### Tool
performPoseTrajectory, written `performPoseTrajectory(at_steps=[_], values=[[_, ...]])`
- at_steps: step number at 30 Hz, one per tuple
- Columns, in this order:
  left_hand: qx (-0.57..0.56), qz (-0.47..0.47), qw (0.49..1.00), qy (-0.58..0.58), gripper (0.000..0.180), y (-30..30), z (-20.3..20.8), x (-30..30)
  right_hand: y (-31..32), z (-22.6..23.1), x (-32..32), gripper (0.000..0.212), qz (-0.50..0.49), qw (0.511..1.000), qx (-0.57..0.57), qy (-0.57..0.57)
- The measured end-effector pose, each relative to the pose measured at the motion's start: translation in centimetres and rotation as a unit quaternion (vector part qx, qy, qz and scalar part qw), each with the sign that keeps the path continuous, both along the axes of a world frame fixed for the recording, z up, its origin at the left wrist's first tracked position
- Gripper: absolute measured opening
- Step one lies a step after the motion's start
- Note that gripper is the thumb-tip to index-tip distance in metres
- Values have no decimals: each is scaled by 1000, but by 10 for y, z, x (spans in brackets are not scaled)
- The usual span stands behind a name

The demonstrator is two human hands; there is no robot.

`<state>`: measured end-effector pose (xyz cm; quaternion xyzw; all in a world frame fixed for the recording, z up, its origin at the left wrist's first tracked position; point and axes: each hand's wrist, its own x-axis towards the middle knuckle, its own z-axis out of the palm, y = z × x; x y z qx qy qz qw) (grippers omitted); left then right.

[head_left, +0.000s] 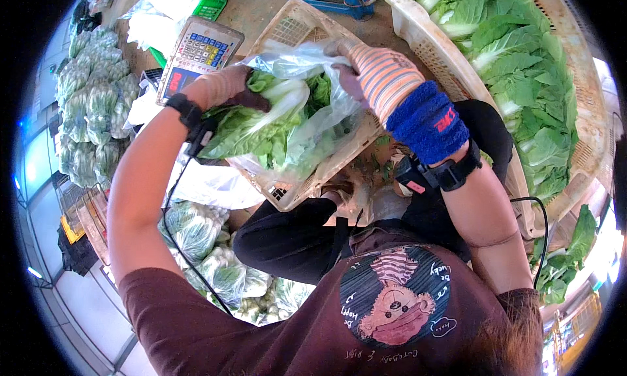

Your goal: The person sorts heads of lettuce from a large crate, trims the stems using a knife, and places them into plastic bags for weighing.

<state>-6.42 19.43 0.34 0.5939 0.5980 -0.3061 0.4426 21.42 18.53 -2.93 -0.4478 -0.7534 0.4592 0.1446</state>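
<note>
My left hand [228, 88], in a striped work glove, is closed on a leafy green cabbage [287, 105] with a thick white stem. The cabbage lies partly inside a clear plastic bag [320, 137], with its leaves spreading toward the lower left. My right hand [379, 75], gloved in orange and white stripes with a blue wristband [428, 122], pinches the bag's far right edge. Some of its fingertips are hidden behind the plastic. Beneath bag and cabbage stands a beige plastic crate [297, 196], tilted across the view in front of my lap.
Just left of the crate is a weighing scale [199, 52] with a keypad. A large beige basket [450, 62] on the right holds loose leafy greens [522, 82]. Bagged vegetables are stacked far left [95, 101] and beside my leg [228, 271]. A blue stool [339, 7] stands beyond.
</note>
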Motion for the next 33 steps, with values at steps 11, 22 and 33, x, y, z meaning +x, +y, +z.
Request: performPoseTrajectory(at_steps=[11, 22, 33], values=[[169, -100, 978, 70, 64, -33, -94, 77, 2, -11, -12, 22, -70, 987, 118, 86], [277, -15, 955, 107, 63, -31, -89, 95, 8, -54, -17, 20, -52, 991, 82, 92], [350, 156, 922, -48, 92, -77, -158, 68, 14, -30, -22, 27, -73, 978, 195, 9]])
